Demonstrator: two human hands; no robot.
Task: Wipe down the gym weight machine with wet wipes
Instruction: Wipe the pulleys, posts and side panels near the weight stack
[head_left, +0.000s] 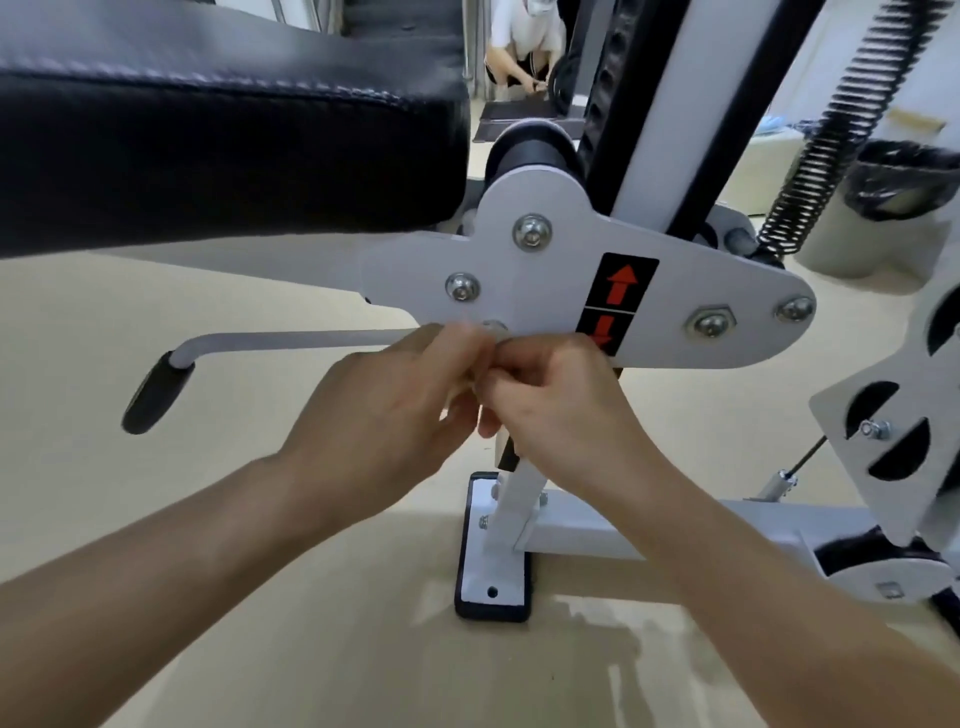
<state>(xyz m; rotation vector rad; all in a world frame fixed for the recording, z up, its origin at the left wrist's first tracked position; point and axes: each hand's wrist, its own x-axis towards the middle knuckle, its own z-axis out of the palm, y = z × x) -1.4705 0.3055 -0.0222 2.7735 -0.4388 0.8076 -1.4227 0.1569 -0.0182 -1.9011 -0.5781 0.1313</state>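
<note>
**Two hands meet at the lower edge of the pivot plate**

We see the grey-painted steel pivot plate (545, 280) of the weight machine in the middle of the view. Its long axis runs left to right and dips a little toward its rounded right end. From its lower left a thin grey lever rod (291, 340) points straight left, then bends down into one black rubber grip (156, 397).

We count five bolt heads on the plate, one half hidden by fingers. There is one black sticker (621, 283) with two red arrows, and the lower arrow is partly covered.

Our left hand (384, 410) and right hand (556, 410) come together just under the plate's bottom edge. The fingers of both are curled in tight and pinch a small pale scrap (470, 376). It is too blurred to say whether this is the wipe.

The black padded seat (208, 156) overhangs close above the plate's left part. One black coil spring (831, 135) rises at the upper right. A second grey plate with dark cut-outs (841, 415) stands near the right. Bare beige floor (208, 493) lies open below the lever and to the left. The white foot bracket (493, 566) sits directly beneath the hands.
</note>
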